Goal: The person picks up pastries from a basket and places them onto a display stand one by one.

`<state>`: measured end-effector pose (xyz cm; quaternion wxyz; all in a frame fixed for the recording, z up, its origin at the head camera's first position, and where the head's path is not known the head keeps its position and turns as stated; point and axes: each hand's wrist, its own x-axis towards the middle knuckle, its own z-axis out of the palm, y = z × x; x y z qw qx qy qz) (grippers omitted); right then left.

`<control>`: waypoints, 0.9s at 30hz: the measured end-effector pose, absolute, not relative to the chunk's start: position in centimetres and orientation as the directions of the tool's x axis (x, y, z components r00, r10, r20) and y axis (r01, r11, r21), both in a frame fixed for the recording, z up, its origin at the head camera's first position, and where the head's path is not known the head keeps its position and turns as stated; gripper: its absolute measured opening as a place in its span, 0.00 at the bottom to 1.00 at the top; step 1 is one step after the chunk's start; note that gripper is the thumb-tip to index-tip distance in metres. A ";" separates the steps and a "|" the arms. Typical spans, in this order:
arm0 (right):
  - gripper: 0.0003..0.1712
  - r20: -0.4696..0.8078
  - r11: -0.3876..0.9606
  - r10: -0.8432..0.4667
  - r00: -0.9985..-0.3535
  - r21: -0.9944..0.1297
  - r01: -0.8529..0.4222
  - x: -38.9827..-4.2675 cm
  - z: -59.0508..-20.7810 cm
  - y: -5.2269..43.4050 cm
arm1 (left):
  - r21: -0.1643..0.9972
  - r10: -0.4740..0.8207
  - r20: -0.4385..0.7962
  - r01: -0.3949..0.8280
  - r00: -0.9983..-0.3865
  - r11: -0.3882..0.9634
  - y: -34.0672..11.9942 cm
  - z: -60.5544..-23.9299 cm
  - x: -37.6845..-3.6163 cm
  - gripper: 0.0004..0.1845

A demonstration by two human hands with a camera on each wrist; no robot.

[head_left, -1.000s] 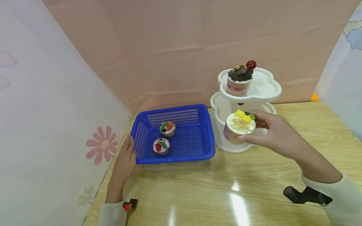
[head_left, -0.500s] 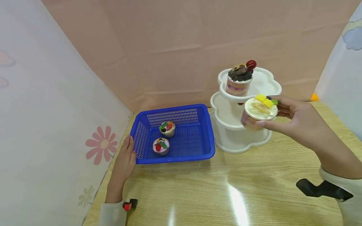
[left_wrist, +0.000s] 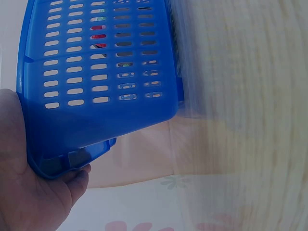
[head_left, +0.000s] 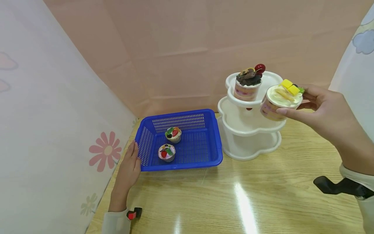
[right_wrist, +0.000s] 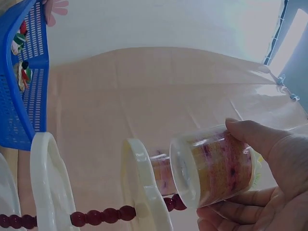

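From the head camera we see our right hand (head_left: 318, 110) raised beside the top tier of the white tiered stand (head_left: 251, 130), fingers and thumb curled around the yellow-topped dessert cup (head_left: 280, 100). The cup hangs in the air, tilted a little, just right of the stand's upper plate and not resting on it. On that upper plate stands a chocolate-topped dessert cup (head_left: 247, 84) with a red cherry. Our left hand (head_left: 130, 165) lies flat on the counter (head_left: 233, 201), its straight fingers pressed against the left wall of the blue basket (head_left: 210, 143). Inside the basket sit two small cupcakes (head_left: 167, 152), one nearer us and one farther back, well apart from the stand.

From the left wrist we look up along the basket's (left_wrist: 96, 72) perforated wall; our palm and thumb (left_wrist: 29, 192) touch its lower corner, the fingers relaxed rather than wrapped around it. Bits of red and green show through the slots.

From the right wrist we see the yellow-topped cup (right_wrist: 214, 166) from its clear base, layered cake inside, gripped between our thumb above and fingers (right_wrist: 269, 192) below. It is just beside the rim of the stand's upper plate (right_wrist: 142, 187), with the other cup partly hidden behind it. The basket (right_wrist: 29, 86) shows at the far left.
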<state>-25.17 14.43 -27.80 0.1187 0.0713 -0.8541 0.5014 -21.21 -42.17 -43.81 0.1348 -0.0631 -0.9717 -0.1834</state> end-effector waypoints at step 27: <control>0.37 0.198 0.459 0.123 -0.972 -0.880 -0.121 -30.2 -25.7 15.9 | 0.348 0.061 0.249 0.148 -0.966 0.926 -42.2 -43.8 -21.3 0.31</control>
